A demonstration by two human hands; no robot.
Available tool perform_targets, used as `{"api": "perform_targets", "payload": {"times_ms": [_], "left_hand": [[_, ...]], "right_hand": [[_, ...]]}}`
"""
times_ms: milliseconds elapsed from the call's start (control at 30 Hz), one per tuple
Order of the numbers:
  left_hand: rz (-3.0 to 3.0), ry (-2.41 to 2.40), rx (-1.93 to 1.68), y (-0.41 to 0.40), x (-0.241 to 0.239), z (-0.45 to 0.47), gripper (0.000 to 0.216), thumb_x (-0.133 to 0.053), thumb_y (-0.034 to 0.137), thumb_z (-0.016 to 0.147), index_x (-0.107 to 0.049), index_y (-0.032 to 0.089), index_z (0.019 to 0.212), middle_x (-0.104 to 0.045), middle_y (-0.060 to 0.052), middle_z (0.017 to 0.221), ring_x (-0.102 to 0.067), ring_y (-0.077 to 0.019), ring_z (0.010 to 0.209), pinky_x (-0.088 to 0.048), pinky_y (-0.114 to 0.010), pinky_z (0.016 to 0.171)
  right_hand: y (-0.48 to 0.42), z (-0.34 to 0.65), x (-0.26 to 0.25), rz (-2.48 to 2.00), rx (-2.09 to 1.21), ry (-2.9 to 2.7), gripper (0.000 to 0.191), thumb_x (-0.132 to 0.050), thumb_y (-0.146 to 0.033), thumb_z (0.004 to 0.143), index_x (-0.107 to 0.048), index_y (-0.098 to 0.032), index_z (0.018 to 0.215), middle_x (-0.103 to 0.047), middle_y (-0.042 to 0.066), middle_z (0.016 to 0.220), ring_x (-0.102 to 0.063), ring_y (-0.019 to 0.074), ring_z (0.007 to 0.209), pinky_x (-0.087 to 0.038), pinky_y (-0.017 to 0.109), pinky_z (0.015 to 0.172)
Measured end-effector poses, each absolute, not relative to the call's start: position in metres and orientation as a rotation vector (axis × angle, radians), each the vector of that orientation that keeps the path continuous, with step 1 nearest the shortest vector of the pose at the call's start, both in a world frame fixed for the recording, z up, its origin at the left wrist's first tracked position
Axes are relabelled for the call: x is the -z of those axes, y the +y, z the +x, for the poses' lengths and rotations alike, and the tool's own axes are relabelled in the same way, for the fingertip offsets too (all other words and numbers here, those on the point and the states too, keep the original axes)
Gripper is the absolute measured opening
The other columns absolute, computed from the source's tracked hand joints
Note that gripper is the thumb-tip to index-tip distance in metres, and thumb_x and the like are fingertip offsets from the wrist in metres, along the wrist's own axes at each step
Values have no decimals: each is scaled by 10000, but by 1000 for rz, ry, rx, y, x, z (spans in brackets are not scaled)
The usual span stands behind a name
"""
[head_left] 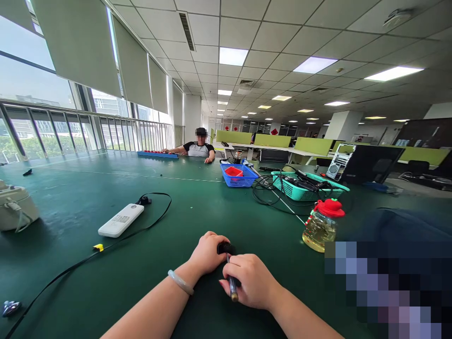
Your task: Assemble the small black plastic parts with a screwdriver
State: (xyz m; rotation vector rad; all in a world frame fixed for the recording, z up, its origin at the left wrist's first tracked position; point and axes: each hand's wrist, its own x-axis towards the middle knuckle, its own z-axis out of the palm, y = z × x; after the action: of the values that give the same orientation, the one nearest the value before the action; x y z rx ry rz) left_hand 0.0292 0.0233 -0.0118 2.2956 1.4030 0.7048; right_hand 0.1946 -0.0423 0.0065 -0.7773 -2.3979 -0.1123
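Observation:
My left hand (209, 253) is closed around a small black object (225, 247) on the green tabletop. Its kind is hard to make out, since my fingers cover part of it. In my right hand (253, 280) is a screwdriver (233, 288) with a dark handle, gripped between thumb and fingers. The thin shaft points away from me, up to the black object; whether the tip touches it is hidden. A pale bangle (181, 282) circles my left wrist.
On the green table (169, 308) are a white power bank (121, 220) with a black cable, a red-capped bottle (320, 230), a blue basket (243, 179) and a teal basket (298, 192) of cables. A person (199, 148) sits at the far end; another, blurred, is at right.

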Motion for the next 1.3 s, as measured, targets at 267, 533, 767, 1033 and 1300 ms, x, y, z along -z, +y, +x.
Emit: {"api": "perform_targets", "payload": {"times_ms": [267,533,767,1033,1300], "left_hand": [[2298,1396,-717,24,13,28,344,-653,258,683,-712,271,1022,-712,-27,982,-548,-251,1079,-441,-377,964],[2289,1393,-725,23,12,29,381,-647,224,676,-702,266,1050,-715,-24,1006,-535,-256,1108,-422,-386,993],[2269,1382,-720,22,10,29,545,-633,186,677,-607,274,1214,-689,-22,1079,-548,-237,1100,-421,-375,996],[2297,1394,-697,23,10,28,380,-650,226,701,-685,266,1077,-691,-35,1054,-545,-243,1115,-427,-365,989],[2298,1387,-693,22,9,29,380,-660,234,702,-682,263,1081,-702,-26,1047,-535,-242,1117,-423,-366,992]], "right_hand": [[-42,195,-7,-817,108,-2422,100,-593,-246,796,-591,-212,702,-607,-9,626,-535,130,545,-331,251,531],[-43,196,-8,-816,94,-2413,118,-570,-243,812,-581,-207,700,-596,-11,627,-522,126,548,-319,254,541],[-40,197,-10,-833,114,-2315,182,-500,-218,854,-568,-193,688,-566,-17,596,-476,104,506,-292,247,524],[-40,200,-15,-889,121,-2262,269,-442,-208,909,-548,-187,662,-563,-6,589,-473,103,508,-285,243,532],[-40,200,-15,-873,118,-2262,254,-450,-200,905,-561,-186,678,-565,-9,591,-462,101,505,-287,243,526]]}}
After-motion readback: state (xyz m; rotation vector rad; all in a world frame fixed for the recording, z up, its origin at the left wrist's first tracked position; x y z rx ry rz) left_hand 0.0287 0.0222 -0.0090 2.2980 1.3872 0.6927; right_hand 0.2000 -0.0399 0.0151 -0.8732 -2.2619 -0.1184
